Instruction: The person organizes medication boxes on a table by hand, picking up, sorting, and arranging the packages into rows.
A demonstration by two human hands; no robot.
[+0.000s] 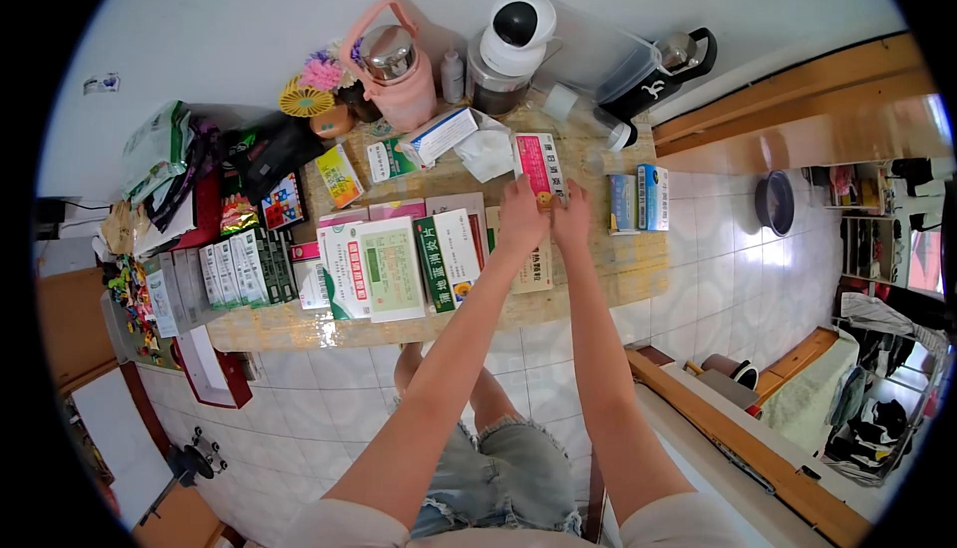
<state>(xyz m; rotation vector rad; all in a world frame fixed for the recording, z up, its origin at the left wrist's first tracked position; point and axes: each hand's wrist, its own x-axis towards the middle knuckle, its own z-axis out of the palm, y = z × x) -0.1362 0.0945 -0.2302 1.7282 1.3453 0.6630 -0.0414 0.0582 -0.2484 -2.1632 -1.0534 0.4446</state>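
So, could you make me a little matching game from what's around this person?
1. Pink jug
2. Basin
3. Pink-and-white box
4. Pair of blue-and-white boxes

A. At the left hand and right hand
B. On the tiled floor
C. Near the right end of the table
D. At the back, beside the wall

Pairs: 1-D, 2-B, 3-A, 4-C.

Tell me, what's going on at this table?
A person is handling boxes at a table. The left hand and right hand are close together at the near end of a pink-and-white box; whether they grip it is hard to tell. More boxes are grouped to the left, including a green-and-white box. Two blue-and-white boxes sit apart on the right.
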